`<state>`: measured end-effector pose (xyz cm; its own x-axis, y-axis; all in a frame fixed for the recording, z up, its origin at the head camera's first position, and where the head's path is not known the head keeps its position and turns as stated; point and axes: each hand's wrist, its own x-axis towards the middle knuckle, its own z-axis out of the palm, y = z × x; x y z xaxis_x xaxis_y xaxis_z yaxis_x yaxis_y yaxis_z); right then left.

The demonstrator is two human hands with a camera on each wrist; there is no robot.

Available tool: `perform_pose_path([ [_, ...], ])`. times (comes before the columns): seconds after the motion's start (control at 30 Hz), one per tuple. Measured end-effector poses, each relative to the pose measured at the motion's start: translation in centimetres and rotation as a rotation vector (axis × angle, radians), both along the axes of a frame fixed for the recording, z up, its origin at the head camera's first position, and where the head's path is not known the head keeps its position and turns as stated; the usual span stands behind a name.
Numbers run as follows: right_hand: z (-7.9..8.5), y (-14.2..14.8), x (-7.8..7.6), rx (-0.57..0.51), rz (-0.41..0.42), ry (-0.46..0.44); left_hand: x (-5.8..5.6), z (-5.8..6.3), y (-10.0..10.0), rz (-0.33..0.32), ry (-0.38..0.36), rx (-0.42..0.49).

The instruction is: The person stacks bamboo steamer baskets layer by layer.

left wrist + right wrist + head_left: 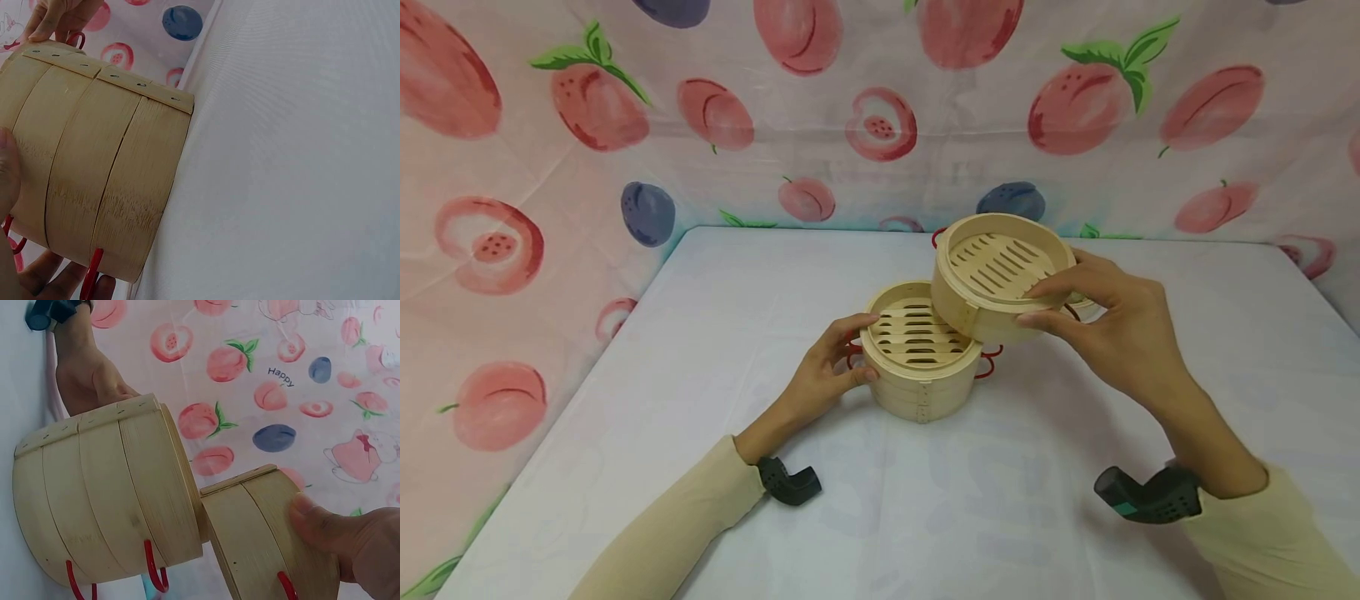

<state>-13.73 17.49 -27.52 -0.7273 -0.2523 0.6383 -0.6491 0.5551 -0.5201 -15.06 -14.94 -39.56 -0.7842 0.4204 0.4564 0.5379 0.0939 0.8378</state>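
A stack of bamboo steamer baskets (921,396) stands upright on the table, its slatted floor showing inside the top rim. My left hand (820,373) holds the stack's left side, thumb at the front and fingers by the rim and red handles. Above the stack's right rear rim, my right hand (1122,323) grips another bamboo steamer basket (953,307), which is tilted with its slatted inside facing me. The right thumb (322,519) presses the outer wall of that raised basket (247,528). Its lower edge overlaps the stack's rim in the head view.
Behind the right hand, a pale round bamboo edge (1084,310) shows, mostly hidden. The table (865,517) has a white cover. A peach-printed cloth (820,150) hangs at the back and left. Red handles (988,365) stick out on the stack's right side.
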Motion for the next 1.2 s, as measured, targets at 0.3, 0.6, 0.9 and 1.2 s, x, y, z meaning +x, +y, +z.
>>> perform_pose_path([
  [0.3,0.0,-0.9,0.2,0.001,0.025,-0.001,1.4,2.4,0.4,-0.001,0.005,0.0],
  [0.6,0.1,-1.6,0.3,0.001,0.05,0.001,1.4,2.3,0.5,-0.01,0.01,0.009],
  [0.9,0.0,-2.6,0.4,-0.038,0.104,0.004,1.4,2.4,0.6,-0.008,0.013,0.005],
  [1.2,-0.1,-3.2,0.6,-0.092,0.145,-0.024,1.4,2.4,0.5,-0.013,0.021,0.008],
])
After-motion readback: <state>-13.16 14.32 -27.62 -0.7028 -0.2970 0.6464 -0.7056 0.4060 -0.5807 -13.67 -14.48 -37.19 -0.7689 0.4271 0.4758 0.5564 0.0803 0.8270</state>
